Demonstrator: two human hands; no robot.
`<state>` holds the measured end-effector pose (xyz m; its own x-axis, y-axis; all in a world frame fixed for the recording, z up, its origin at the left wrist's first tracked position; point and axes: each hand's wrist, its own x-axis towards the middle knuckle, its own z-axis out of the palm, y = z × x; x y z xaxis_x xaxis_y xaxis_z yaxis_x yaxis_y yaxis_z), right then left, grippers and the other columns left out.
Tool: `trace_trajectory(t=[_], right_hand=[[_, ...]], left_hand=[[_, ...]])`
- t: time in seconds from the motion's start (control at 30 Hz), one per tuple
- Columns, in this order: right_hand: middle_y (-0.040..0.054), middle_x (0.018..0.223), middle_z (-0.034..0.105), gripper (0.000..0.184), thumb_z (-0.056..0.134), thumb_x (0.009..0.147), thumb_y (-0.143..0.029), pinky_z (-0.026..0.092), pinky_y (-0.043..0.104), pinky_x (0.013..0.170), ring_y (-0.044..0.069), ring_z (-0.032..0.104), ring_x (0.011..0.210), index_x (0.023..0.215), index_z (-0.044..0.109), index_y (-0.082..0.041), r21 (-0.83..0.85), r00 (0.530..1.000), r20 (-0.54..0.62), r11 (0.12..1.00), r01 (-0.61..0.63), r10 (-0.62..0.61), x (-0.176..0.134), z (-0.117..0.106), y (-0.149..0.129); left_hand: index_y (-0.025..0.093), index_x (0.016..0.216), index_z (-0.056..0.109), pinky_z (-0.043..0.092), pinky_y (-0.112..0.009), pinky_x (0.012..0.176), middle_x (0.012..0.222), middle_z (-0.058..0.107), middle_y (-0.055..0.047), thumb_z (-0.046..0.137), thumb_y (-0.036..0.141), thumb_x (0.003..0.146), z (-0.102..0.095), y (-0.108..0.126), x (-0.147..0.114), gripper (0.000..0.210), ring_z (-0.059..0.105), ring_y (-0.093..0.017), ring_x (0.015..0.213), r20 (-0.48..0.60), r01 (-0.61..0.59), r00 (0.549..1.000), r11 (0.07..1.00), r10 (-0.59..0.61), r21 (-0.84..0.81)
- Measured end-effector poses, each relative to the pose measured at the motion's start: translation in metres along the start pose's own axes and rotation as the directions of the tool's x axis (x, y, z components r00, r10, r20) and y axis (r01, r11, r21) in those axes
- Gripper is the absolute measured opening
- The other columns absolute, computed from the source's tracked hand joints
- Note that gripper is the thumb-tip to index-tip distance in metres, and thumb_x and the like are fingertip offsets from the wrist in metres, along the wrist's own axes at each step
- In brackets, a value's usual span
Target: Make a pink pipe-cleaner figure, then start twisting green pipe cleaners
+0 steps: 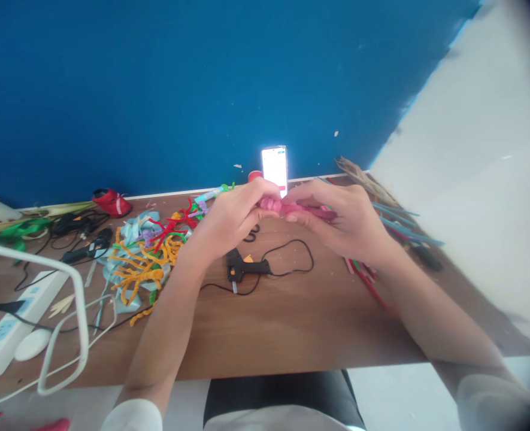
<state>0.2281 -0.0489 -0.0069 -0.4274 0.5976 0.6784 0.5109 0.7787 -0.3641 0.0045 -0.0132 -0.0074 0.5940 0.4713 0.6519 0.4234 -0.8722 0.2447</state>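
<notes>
Both hands are raised above the table, holding a pink fuzzy piece (287, 207) between them; it looks like bunched pipe cleaners. My left hand (249, 206) pinches its curled left end between thumb and fingers. My right hand (332, 209) grips the straighter, darker part, which runs back under the fingers. The fingertips nearly meet at the middle, so part of the piece is hidden. Just below them a black glue gun (245, 267) lies on the table with its cord looping right. Behind the hands a lit phone (275, 169) stands upright.
Orange, red and purple pipe-cleaner shapes (141, 272) with pale blue ribbon (127, 302) heap at left. A white power strip (24, 308), cords and a white bent frame (82, 323) stand further left. Loose stems (399, 221) lie at right. A blue wall (179, 90) backs the table (291, 335).
</notes>
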Motion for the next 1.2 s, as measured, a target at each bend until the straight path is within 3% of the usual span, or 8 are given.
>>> trace_trajectory(t=[0.57,1.2], right_hand=[[-0.0005,0.086,0.071,0.01,0.064,0.095,-0.03,0.042,0.024,0.058,0.012,0.061,0.067,0.102,0.066,-0.022,0.022,1.0,-0.018,1.0,-0.018,0.018,-0.0006,0.0007,0.0013],[-0.003,0.072,0.065,0.006,0.062,0.096,-0.024,0.037,0.024,0.059,0.01,0.05,0.06,0.098,0.067,-0.021,0.007,1.0,0.028,1.0,0.007,-0.008,-0.0001,-0.0012,0.0023]], left_hand=[[0.022,0.111,0.058,0.049,-0.019,0.071,0.094,0.069,0.002,0.064,0.012,0.09,0.0008,-0.0001,-0.0002,0.023,0.063,-0.009,0.078,-0.011,-0.009,1.0,1.0,0.009,0.003],[0.02,0.106,0.058,0.05,-0.02,0.072,0.093,0.069,0.002,0.059,0.004,0.088,-0.0012,0.0036,0.0011,0.025,0.064,-0.01,0.078,0.029,0.011,1.0,1.0,-0.011,0.01]])
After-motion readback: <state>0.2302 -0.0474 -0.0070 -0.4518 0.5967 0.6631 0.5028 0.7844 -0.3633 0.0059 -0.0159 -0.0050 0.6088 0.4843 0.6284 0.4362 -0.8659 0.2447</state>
